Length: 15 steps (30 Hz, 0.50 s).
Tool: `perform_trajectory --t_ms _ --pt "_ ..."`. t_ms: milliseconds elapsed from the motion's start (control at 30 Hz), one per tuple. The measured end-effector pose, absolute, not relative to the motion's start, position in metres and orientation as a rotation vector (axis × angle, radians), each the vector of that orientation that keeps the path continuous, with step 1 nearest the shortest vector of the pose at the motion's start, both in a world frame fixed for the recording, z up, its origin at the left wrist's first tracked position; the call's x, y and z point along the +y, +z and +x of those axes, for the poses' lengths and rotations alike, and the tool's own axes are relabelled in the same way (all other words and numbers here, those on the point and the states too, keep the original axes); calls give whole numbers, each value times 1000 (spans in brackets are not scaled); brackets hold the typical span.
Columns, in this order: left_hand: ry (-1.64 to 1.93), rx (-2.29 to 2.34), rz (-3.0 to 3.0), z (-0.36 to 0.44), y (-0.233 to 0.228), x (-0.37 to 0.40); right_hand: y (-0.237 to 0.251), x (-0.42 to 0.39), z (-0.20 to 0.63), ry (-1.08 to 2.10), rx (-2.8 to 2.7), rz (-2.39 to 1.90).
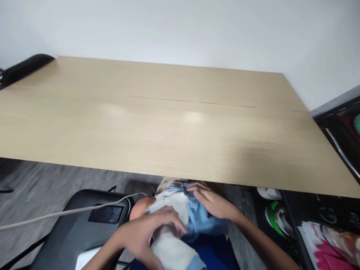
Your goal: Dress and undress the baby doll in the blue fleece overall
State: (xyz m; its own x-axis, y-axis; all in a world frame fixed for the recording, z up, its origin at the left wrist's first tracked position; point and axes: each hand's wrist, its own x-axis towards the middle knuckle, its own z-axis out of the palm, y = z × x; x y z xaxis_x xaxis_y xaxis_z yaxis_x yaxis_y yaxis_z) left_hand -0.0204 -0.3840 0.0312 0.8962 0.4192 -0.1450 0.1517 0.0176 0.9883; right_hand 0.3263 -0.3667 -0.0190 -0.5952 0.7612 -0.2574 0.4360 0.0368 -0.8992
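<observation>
A long pale wood-grain counter (pixel 174 120) stands against a plain white wall (pixel 180 30) over grey flooring, with a black chair (pixel 73 228) beside the person. Below the counter's near edge, the left hand (pixel 149 236) lies flat on a crumpled white and light-blue cloth garment (pixel 180 221), grip loose, while the right hand (pixel 210 202) pinches its blue fold, grip clamped on it.

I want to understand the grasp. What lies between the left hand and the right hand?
In the head view, bunched white and light-blue cloth lies between the left hand and right hand; both touch it.
</observation>
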Motion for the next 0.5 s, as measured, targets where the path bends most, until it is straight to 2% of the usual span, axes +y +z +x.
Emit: perform_trajectory --t_ms 100,300,500 --pt "243 687 1603 -12 23 -375 -38 -332 287 1660 -2003 -1361" --pt "236 1409 1761 6 -19 -363 -67 -298 240 1790 -2077 -1183" --pt "-229 1687 1619 0 -21 -360 -78 -290 221 1819 -2059 -1243"
